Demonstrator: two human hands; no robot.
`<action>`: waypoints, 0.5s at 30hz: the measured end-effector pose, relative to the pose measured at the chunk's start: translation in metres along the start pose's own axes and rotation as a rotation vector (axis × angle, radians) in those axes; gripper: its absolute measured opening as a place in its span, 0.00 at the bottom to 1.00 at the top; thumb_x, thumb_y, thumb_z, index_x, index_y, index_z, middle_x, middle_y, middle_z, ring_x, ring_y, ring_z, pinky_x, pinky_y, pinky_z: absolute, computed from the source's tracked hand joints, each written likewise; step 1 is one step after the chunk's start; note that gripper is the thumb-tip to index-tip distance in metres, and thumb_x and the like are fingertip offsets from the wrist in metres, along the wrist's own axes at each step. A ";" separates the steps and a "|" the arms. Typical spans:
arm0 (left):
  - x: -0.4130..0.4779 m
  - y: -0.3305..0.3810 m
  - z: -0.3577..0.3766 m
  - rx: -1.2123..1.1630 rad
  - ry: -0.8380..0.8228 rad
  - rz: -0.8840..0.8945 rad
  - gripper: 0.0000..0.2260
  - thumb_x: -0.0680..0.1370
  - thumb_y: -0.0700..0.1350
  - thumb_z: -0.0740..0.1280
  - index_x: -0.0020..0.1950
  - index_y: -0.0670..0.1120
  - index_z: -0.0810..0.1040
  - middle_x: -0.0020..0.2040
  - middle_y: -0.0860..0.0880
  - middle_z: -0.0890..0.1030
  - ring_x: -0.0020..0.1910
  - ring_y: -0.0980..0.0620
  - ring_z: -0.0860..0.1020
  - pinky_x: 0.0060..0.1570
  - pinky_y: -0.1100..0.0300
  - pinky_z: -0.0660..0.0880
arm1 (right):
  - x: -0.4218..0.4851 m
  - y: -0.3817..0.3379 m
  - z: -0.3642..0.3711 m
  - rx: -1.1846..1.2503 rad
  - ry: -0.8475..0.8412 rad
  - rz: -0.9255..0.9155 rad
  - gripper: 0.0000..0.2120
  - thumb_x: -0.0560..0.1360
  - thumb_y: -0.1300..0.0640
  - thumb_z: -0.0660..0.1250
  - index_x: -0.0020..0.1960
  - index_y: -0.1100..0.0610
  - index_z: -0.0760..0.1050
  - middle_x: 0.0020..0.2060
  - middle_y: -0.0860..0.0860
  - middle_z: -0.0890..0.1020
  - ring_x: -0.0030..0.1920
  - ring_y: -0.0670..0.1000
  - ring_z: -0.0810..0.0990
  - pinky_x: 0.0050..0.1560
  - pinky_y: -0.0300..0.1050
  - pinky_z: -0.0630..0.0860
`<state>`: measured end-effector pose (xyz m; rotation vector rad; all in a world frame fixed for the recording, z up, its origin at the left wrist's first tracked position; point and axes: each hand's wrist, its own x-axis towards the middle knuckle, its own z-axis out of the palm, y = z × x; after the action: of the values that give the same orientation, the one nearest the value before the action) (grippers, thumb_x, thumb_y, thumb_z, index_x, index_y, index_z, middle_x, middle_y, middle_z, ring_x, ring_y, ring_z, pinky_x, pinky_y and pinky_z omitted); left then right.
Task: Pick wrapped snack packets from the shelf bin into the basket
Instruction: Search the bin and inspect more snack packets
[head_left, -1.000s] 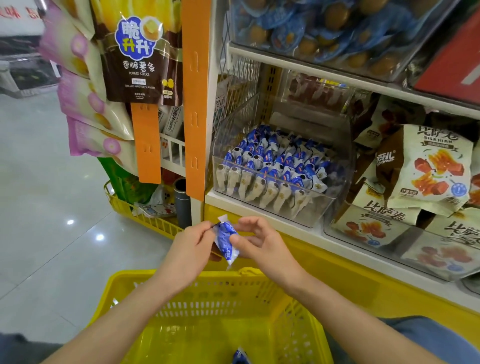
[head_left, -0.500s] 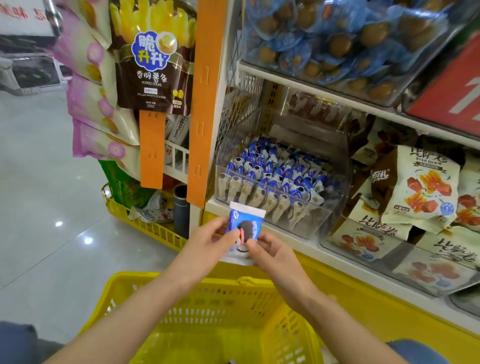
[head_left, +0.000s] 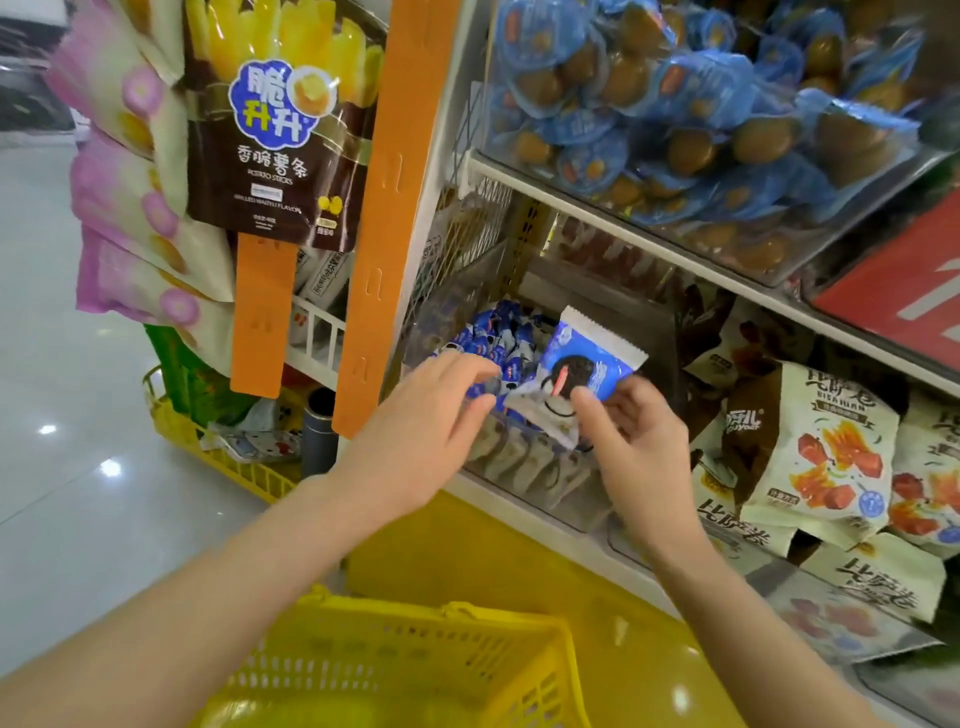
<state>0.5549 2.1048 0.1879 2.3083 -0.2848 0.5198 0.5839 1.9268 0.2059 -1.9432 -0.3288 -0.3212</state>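
Note:
A clear plastic shelf bin (head_left: 540, 483) holds several blue-and-white wrapped snack packets (head_left: 498, 338). My right hand (head_left: 631, 441) pinches one blue-and-white cookie packet (head_left: 582, 371) by its lower edge, held face-on just above the bin's front. My left hand (head_left: 421, 431) hovers to its left over the bin, fingers spread; I cannot tell if its fingertips touch a packet in the bin. The yellow plastic basket (head_left: 415, 660) sits low in view beneath my forearms.
Orange shelf uprights (head_left: 384, 218) stand left of the bin, with hanging potato-stick bags (head_left: 275, 140) beside them. Cream snack bags (head_left: 821, 452) lie to the right. An upper shelf bin holds blue-wrapped eggs (head_left: 691, 114). A yellow floor basket (head_left: 223, 452) sits at the left.
Both hands rose from below the shelf edge up to the bin. The left hand let go of the cookie packet, which now stays in my right hand alone.

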 end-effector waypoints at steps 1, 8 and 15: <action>0.009 -0.007 -0.002 0.068 -0.013 0.022 0.15 0.81 0.49 0.55 0.67 0.49 0.67 0.61 0.55 0.71 0.60 0.59 0.68 0.57 0.65 0.63 | 0.019 0.002 0.000 -0.056 0.040 -0.004 0.09 0.73 0.50 0.67 0.51 0.51 0.75 0.41 0.42 0.81 0.42 0.38 0.80 0.42 0.29 0.75; 0.030 -0.049 0.009 0.373 -0.145 0.115 0.16 0.81 0.52 0.49 0.54 0.49 0.75 0.51 0.52 0.79 0.51 0.52 0.75 0.60 0.58 0.61 | 0.130 0.041 0.028 -0.553 0.086 0.108 0.13 0.77 0.53 0.64 0.55 0.62 0.75 0.48 0.57 0.81 0.46 0.53 0.80 0.44 0.40 0.71; 0.029 -0.065 0.018 0.392 -0.037 0.211 0.20 0.80 0.51 0.48 0.47 0.47 0.79 0.43 0.51 0.81 0.44 0.49 0.77 0.54 0.57 0.65 | 0.160 0.067 0.042 -0.788 -0.228 0.295 0.08 0.77 0.54 0.64 0.41 0.57 0.73 0.43 0.57 0.78 0.45 0.55 0.75 0.40 0.41 0.66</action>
<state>0.6087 2.1364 0.1490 2.6856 -0.4845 0.6889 0.7597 1.9534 0.1924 -2.7738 -0.0475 -0.0212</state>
